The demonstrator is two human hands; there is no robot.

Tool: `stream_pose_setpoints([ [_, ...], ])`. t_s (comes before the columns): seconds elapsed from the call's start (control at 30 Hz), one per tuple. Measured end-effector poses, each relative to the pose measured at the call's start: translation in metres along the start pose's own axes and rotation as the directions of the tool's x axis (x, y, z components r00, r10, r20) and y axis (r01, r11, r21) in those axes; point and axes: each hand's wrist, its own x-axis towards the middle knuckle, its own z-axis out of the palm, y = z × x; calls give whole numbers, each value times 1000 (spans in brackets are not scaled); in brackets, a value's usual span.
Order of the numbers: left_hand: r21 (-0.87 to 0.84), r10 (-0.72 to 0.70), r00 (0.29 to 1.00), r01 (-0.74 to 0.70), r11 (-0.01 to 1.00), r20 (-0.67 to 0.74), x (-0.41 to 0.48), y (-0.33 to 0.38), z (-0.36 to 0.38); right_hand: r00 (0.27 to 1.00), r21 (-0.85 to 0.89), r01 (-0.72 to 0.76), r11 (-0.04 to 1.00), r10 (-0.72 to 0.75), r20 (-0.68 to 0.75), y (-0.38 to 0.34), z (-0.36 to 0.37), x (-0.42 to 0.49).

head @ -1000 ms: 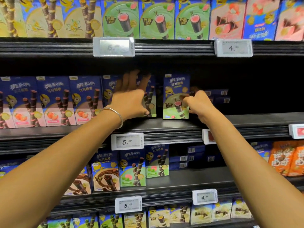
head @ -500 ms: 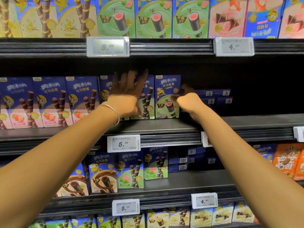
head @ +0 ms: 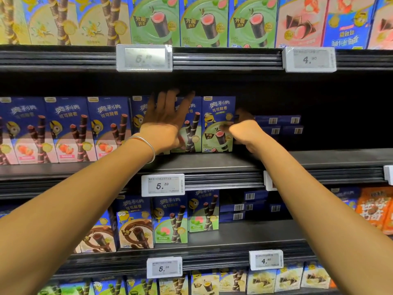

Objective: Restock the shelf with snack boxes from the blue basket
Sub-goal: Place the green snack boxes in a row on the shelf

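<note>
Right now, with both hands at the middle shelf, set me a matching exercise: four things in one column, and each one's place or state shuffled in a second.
Column one
1. left hand with silver bangle
2. right hand
3. blue snack boxes picturing strawberries
4. orange packets

Column two
A. left stretch of the black middle shelf
B. fingers curled at the right edge of the green-fronted snack box
C. far right, one shelf down
D. fingers spread flat against box fronts

Pairs: 1-D, 2-B, 3-A, 4-C

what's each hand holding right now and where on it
The right hand grips the green-fronted snack box by its right edge. The left hand holds nothing, fingers flat against the neighbouring boxes.
</note>
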Motion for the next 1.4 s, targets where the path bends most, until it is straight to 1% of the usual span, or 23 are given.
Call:
stream_pose_setpoints([
  [0.13,15,0,1000,-1,1000,14,1,-2,-1,999,27,31,999,-31,24,-1,1,1],
  [0.23,20,14,1000,-14,1000,-9,-1,-5,1,998,47,30,998,-33,58,0,-3,1],
  [0.37,-3,33,999,-33,999,-34,-2,-8,4,989,118,-85,989,69,134,-1,-11,3],
  [0.43,-22,31,999,-32,999,-36,-1,-8,4,986,89,-100,991,86,144,-3,-14,5],
  [0.53,-72,28,999,-30,997,-31,3,-5,3,984,47,-84,995,75,162,-5,-18,8],
  [0.67,-167,22,1000,-22,986,-3,14,4,-2,980,51,-72,996,61,188,-2,-22,13],
  [0.8,-199,8,999,2,980,51,26,15,-4,971,66,-123,990,106,215,8,-26,24],
  [0.87,-187,-2,999,9,982,36,30,18,-3,972,59,-137,989,123,198,15,-27,34],
  [1.0,-174,-12,999,4,985,-48,35,19,-2,988,-39,-147,988,148,36,24,-30,60],
  [1.03,-174,-5,998,-5,985,-56,36,19,-1,986,-69,-160,985,163,37,25,-29,64],
  [1.13,-193,16,998,-27,981,-61,37,20,2,970,-126,-193,973,209,123,29,-22,72],
  [1.2,-197,14,998,-25,980,-59,36,22,4,969,-187,-150,971,182,165,32,-13,76],
  [1.3,-199,-7,998,-5,980,-62,37,24,4,983,-303,5,953,51,176,34,-2,78],
  [1.33,-197,-10,998,-2,980,-62,38,25,4,982,-300,45,953,13,187,34,1,78],
  [1.4,-197,-16,998,3,980,-62,39,26,3,979,-252,59,966,-7,201,34,3,77],
])
